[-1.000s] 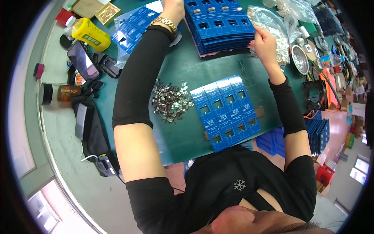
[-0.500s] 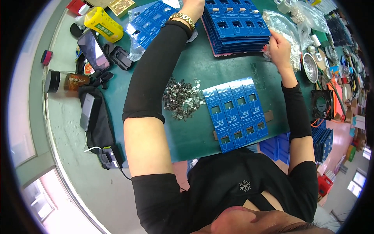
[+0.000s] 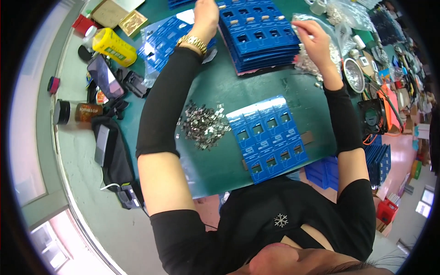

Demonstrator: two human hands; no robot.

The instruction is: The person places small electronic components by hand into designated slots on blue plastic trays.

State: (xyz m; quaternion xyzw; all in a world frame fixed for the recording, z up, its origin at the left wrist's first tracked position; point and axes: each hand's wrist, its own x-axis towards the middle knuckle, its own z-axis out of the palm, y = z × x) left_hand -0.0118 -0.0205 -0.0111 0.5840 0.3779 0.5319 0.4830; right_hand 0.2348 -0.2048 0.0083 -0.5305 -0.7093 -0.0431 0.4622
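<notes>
A tall stack of blue circuit board panels (image 3: 261, 39) stands at the far side of the table, small white connectors showing on its top panel. My left hand (image 3: 206, 17) is just left of the stack's far corner; its fingers are mostly hidden at the picture's upper edge. Off the stack's right edge, my right hand (image 3: 315, 43) hovers above a clear bag of small pale parts (image 3: 305, 64), thumb and forefinger apart with nothing visible between them. Nearer me lies a single blue panel (image 3: 268, 137) with square cutouts, beside a heap of small black-and-silver parts (image 3: 205, 126).
More blue panels in clear plastic (image 3: 162, 41) lie at the left, near a yellow bottle (image 3: 114, 47), a phone (image 3: 105, 77) and a brown-filled cup (image 3: 85, 112). At the right are a metal bowl (image 3: 353, 75) and a small black fan (image 3: 372, 115). A blue crate (image 3: 323, 172) sits below the table edge.
My right hand has come off the stack's right edge, its fingers now spread. My left hand has shifted left of the stack's far corner. The whole view has moved slightly.
</notes>
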